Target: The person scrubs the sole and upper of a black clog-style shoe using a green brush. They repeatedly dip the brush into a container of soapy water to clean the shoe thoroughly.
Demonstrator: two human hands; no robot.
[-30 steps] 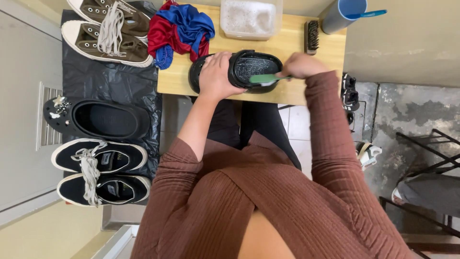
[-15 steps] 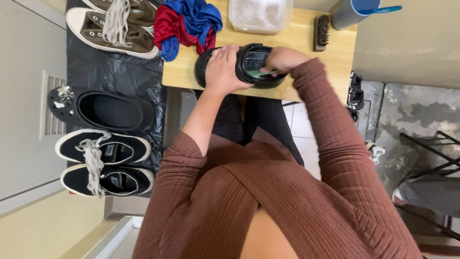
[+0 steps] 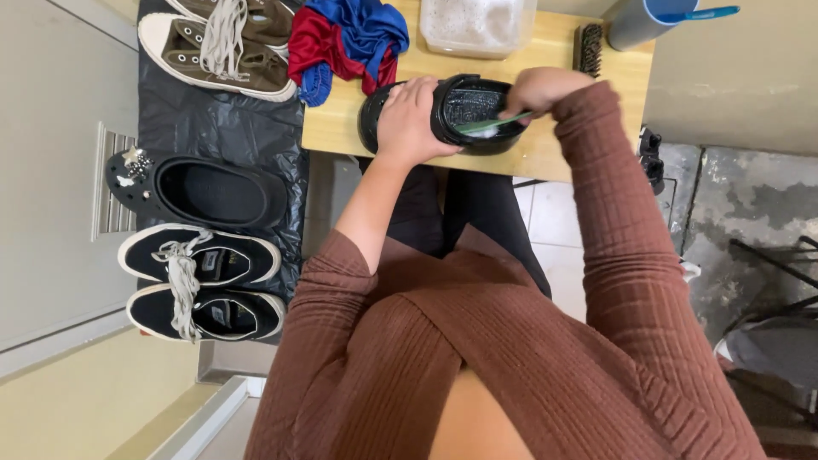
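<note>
A black clog (image 3: 467, 115) lies on the small wooden table (image 3: 545, 149). My left hand (image 3: 411, 119) grips the clog across its middle and holds it down. In my right hand (image 3: 538, 92) is a green toothbrush (image 3: 487, 125), whose head reaches into the clog's wet, foamy inside. Both arms wear ribbed brown sleeves.
On the table stand a clear tub of soapy water (image 3: 477, 24), a red and blue cloth (image 3: 345, 43), a small scrub brush (image 3: 588, 48) and a blue cup (image 3: 643, 17). On black plastic (image 3: 217, 128) to the left lie brown sneakers (image 3: 213, 47), another black clog (image 3: 200, 189) and black sneakers (image 3: 200, 285).
My right hand has worked the toothbrush back and forth inside the clog. My left hand has kept its grip on the clog. The camera view has shifted slightly.
</note>
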